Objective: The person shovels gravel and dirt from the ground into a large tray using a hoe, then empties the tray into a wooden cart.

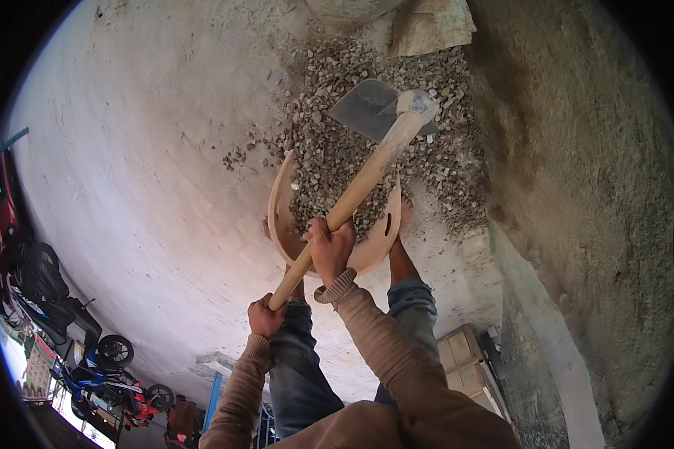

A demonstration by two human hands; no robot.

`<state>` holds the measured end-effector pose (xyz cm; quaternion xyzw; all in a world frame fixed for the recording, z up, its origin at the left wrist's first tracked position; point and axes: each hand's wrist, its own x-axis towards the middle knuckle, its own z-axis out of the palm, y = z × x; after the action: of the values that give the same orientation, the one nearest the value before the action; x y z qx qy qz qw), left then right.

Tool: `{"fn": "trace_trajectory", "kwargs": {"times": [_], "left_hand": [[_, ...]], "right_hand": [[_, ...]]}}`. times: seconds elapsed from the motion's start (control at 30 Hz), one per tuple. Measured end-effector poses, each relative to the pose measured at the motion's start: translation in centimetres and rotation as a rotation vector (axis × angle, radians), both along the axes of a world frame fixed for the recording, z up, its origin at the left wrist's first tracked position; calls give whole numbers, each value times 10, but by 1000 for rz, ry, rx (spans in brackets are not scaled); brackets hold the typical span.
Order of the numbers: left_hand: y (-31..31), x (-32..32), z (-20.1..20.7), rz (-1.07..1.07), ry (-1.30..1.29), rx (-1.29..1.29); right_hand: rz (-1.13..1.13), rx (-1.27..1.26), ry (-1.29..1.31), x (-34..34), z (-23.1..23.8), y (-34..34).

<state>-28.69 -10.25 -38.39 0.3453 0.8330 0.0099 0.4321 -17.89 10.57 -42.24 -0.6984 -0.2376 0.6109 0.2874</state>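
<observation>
Both my hands grip a hoe (373,170) with a pale wooden handle and a wide grey metal blade (368,107). My left hand (266,317) is wrapped around the handle's lower end. Further up the shaft, my right hand (332,250) is closed around it. The blade lies over a pile of grey gravel (337,71). Between my feet sits a pinkish-tan open-fronted scoop basket (278,208) with a slot in its right side, its mouth toward the pile. Gravel lies in the basket, and the handle crosses above it.
A pale sack (433,28) and a rounded container (352,9) stand beyond the gravel. A rough wall (591,172) runs along the right. Parked motorcycles (90,359) are at the far left, and a wooden box (463,358) is behind my right leg.
</observation>
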Motion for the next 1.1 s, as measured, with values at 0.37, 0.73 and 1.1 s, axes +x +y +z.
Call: {"fn": "trace_trajectory", "kwargs": {"times": [0.37,0.73,1.1], "left_hand": [[148,71,-264,242,-280,-96],[140,91,-89,673,-511,-156],[-2,163,14,610,-307,-423]], "right_hand": [[441,617,-503,-38,-185,166],[435,-94,-252,-42,-111,182],[672,-179,-385,18,-77,24]]}}
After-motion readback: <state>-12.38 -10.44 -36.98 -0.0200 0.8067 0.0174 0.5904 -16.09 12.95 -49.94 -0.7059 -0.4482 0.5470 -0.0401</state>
